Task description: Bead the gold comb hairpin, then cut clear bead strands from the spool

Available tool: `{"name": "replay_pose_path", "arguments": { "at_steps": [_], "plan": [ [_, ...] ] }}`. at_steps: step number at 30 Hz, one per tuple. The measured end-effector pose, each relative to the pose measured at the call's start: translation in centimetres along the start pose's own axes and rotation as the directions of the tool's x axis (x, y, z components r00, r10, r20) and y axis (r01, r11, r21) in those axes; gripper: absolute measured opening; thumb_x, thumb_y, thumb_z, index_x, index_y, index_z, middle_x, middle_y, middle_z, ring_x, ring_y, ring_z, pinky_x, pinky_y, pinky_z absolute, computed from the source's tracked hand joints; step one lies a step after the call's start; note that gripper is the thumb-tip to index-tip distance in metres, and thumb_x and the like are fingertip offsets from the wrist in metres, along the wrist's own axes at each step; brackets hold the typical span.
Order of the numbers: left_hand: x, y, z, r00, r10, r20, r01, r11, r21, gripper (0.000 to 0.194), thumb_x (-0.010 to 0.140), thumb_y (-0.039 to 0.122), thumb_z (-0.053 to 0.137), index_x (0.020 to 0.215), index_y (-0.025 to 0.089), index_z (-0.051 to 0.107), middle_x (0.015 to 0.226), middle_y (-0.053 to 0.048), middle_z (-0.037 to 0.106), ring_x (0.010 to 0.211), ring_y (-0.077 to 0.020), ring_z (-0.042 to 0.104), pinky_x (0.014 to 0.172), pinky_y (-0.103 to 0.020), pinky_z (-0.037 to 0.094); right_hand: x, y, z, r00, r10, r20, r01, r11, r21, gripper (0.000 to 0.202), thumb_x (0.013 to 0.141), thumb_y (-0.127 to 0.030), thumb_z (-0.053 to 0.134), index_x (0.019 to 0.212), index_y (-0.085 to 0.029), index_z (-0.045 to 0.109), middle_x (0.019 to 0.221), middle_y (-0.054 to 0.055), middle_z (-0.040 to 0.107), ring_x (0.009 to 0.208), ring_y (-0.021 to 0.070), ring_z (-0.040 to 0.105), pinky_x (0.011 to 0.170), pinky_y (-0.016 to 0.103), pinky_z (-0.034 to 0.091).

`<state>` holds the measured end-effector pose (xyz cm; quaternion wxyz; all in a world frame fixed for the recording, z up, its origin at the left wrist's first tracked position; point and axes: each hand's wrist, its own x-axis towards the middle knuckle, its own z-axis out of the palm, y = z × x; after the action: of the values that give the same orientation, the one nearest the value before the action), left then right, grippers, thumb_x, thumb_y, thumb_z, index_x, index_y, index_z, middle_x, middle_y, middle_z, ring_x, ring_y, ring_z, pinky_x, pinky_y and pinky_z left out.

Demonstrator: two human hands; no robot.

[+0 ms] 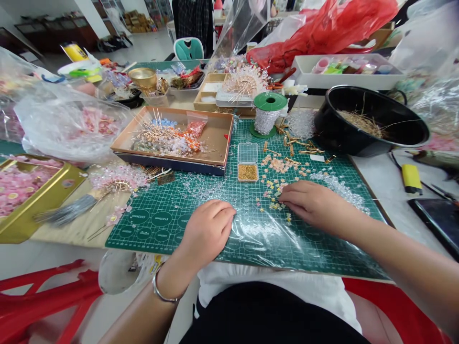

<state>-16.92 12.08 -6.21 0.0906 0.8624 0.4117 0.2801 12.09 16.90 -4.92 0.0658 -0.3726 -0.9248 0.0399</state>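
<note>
My left hand (210, 231), a bracelet on its wrist, rests near the front of the green cutting mat (154, 236). Its fingers are bunched together, and whatever lies between the tips is hidden or too small to name. My right hand (308, 204) is over the small yellow flower beads (272, 193), fingertips down and pressed together at the pile's right side. Whether a bead is between them does not show. Just behind the yellow pile lie peach flower beads (278, 164). A small clear box (248, 172) of gold beads stands with its lid open between the hands, farther back.
Clear beads (339, 188) spread right of my right hand. Behind are gold clips (294, 141), a green spool (270, 101) and a black basin (328, 129). A shallow box (218, 134) of beaded sprays stands back left, a gold tin (68, 191) of pink flowers far left.
</note>
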Motion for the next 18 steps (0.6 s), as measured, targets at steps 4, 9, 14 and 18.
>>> {"name": "replay_pose_path", "arguments": {
  "at_steps": [4,9,14,18],
  "plan": [
    [0.0,0.0,0.0,1.0,-0.002,0.0,0.002,1.0,0.004,0.02,0.088,0.009,0.048,0.102,0.015,0.062,0.1,-0.006,0.065,0.095,-0.0182,0.056,0.087,-0.037,0.049,-0.4,-0.2,-0.1,0.998,-0.066,-0.021,0.065,0.997,-0.035,0.026,0.091,-0.017,0.042,0.101,-0.017,0.066,0.1,0.008,0.065,0.093,0.0192,0.058,0.081,0.033,0.048],
    [0.0,-0.1,0.0,1.0,0.0,0.0,0.0,1.0,0.011,0.019,0.087,0.008,0.049,0.101,0.013,0.062,0.1,-0.006,0.065,0.096,-0.0177,0.056,0.087,-0.036,0.048,-0.2,-0.6,-0.6,0.996,-0.091,-0.009,0.09,0.992,-0.092,0.023,0.088,-0.012,0.046,0.098,-0.016,0.066,0.099,0.01,0.065,0.09,0.02,0.058,0.081,0.035,0.048],
    [0.0,-0.1,0.0,1.0,-0.001,-0.004,0.001,1.0,0.005,0.019,0.088,0.009,0.048,0.101,0.014,0.062,0.1,-0.006,0.064,0.096,-0.0176,0.056,0.087,-0.037,0.049,-0.4,-0.6,-0.6,0.99,-0.139,0.028,0.141,0.983,-0.114,0.022,0.085,-0.01,0.049,0.098,-0.016,0.065,0.108,0.009,0.064,0.098,0.0213,0.057,0.087,0.037,0.045],
    [0.0,0.0,0.0,1.0,-0.003,-0.008,0.003,1.0,0.004,0.02,0.089,0.01,0.047,0.101,0.015,0.062,0.099,-0.006,0.065,0.094,-0.0183,0.056,0.085,-0.038,0.049,-1.4,-0.5,-0.6,0.987,-0.144,0.078,0.155,0.971,-0.179,0.023,0.086,-0.011,0.048,0.102,-0.016,0.064,0.111,0.008,0.064,0.098,0.0221,0.056,0.087,0.038,0.045]
  ]
}}
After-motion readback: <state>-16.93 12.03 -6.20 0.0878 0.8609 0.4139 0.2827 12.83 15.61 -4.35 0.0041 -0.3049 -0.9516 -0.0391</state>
